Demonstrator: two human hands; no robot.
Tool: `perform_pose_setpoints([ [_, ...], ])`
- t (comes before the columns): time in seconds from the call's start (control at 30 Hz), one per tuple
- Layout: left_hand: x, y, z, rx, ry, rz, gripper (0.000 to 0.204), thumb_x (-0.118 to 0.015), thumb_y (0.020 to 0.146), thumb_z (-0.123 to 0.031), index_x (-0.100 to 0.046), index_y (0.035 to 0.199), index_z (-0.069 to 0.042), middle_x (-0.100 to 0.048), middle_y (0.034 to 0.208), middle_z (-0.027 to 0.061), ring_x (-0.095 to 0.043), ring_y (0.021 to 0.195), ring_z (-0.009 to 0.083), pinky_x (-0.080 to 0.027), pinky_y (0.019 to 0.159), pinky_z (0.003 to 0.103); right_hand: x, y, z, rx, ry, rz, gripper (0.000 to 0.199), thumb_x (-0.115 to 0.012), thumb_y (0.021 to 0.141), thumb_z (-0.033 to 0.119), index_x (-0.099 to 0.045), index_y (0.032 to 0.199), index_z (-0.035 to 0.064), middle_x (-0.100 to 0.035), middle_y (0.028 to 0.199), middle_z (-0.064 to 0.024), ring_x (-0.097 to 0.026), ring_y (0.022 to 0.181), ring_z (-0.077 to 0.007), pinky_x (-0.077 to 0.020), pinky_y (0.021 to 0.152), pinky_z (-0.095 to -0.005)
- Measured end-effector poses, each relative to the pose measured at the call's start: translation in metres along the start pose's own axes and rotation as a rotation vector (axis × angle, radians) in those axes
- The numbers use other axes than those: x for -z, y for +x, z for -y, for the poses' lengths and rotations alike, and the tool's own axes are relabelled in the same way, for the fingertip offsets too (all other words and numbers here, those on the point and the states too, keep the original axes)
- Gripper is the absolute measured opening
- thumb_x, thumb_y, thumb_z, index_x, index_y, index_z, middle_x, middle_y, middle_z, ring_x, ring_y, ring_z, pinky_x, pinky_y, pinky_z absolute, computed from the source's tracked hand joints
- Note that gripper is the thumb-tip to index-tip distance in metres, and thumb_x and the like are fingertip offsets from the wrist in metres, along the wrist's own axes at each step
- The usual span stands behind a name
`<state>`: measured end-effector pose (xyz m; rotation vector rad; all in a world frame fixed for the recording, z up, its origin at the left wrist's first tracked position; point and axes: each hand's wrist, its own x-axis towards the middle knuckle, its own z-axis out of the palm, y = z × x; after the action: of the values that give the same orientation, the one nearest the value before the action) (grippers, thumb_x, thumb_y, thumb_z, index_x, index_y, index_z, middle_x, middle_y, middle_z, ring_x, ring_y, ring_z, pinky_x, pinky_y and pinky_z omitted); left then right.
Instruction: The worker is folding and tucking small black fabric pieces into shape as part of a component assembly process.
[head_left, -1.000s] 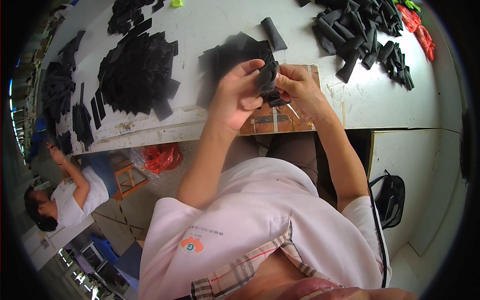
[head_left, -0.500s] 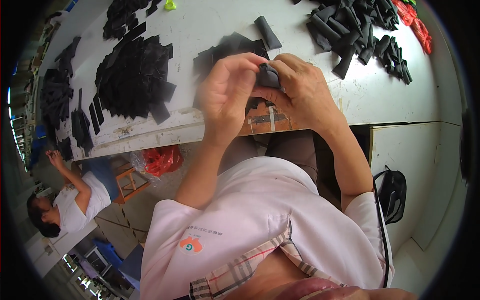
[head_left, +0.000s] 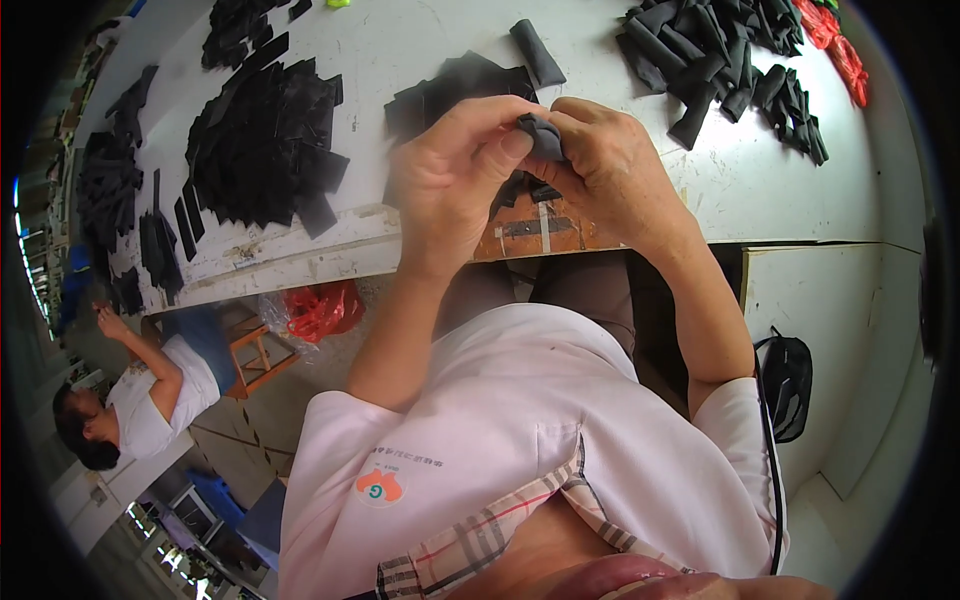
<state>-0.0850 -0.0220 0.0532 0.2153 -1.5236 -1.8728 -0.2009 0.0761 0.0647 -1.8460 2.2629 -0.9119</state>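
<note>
A small dark grey fabric piece [head_left: 543, 139], rolled or folded over, is held between my two hands above the table's front edge. My left hand [head_left: 458, 165] pinches its near-left end with thumb and fingers. The fingers of my right hand [head_left: 612, 165] wrap round its other side, hiding part of it. Beneath and behind my hands lies a pile of flat black fabric pieces [head_left: 455, 92]. Just beyond it one dark grey fabric tube [head_left: 538, 53] lies alone on the white table [head_left: 395, 35].
A large heap of flat black pieces [head_left: 265, 150] lies to the left, with narrow strips [head_left: 160, 235] beside it. Dark grey tubes [head_left: 690, 50] are heaped at the far right, near red plastic bags [head_left: 848, 70]. A co-worker [head_left: 150, 390] sits at the left.
My left thumb has come in against the grey fabric piece, and my left fingers have closed toward it. Both hands stay together at nearly the same place.
</note>
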Motion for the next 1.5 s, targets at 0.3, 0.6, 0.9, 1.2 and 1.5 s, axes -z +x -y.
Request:
perform_pose_setpoints([
  [0.3,0.013,-0.009,0.02,0.067,-0.106,-0.172,0.017,-0.057,0.08,-0.007,-0.058,0.094,0.001,-0.06,0.09,0.0109,-0.055,0.082,0.0163,-0.042,0.077,0.027,-0.035,-0.014,-0.019,-0.034,-0.011,0.07,0.028,-0.063,0.071,0.032,-0.056,0.069,0.0053,-0.053,0.064,-0.0062,-0.054,0.063,-0.0264,-0.0418,0.053,-0.0356],
  [0.6,-0.011,0.015,-0.01,0.196,0.123,0.136,0.014,-0.066,0.071,-0.004,-0.06,0.081,0.003,-0.062,0.072,0.0076,-0.058,0.067,0.0112,-0.048,0.064,0.025,-0.041,-0.022,-0.023,-0.03,0.389,-0.113,0.009,-0.06,0.074,0.014,-0.058,0.073,0.0056,-0.054,0.064,-0.0092,-0.053,0.059,-0.029,-0.042,0.053,-0.0353],
  [0.9,-0.012,0.006,0.003,0.012,0.228,0.081,0.01,-0.061,0.078,-0.009,-0.06,0.082,0.001,-0.061,0.074,0.0062,-0.056,0.066,0.008,-0.046,0.059,0.021,-0.041,-0.023,-0.025,-0.177,0.419,0.09,0.023,-0.051,0.083,0.025,-0.059,0.074,0.0047,-0.059,0.06,-0.0088,-0.054,0.058,-0.0302,-0.0422,0.055,-0.036],
  [1.2,0.012,0.002,0.01,0.126,-0.467,-0.141,0.017,-0.055,0.083,-0.014,-0.057,0.088,0.002,-0.06,0.088,0.0125,-0.057,0.08,0.0172,-0.045,0.075,0.029,-0.037,-0.009,-0.014,-0.119,0.104,0.155,0.032,-0.064,0.072,0.031,-0.051,0.058,0.0042,-0.052,0.056,-0.0097,-0.052,0.059,-0.0297,-0.0403,0.052,-0.038],
  [1.5,0.019,0.01,0.019,0.13,-0.11,-0.045,0.013,-0.053,0.084,-0.01,-0.058,0.083,0.002,-0.061,0.084,0.0108,-0.055,0.079,0.0128,-0.041,0.074,0.023,-0.046,-0.02,-0.024,-0.06,0.199,0.03,0.025,-0.066,0.068,0.026,-0.054,0.061,0.0048,-0.053,0.058,-0.0089,-0.053,0.058,-0.0284,-0.04,0.05,-0.0368],
])
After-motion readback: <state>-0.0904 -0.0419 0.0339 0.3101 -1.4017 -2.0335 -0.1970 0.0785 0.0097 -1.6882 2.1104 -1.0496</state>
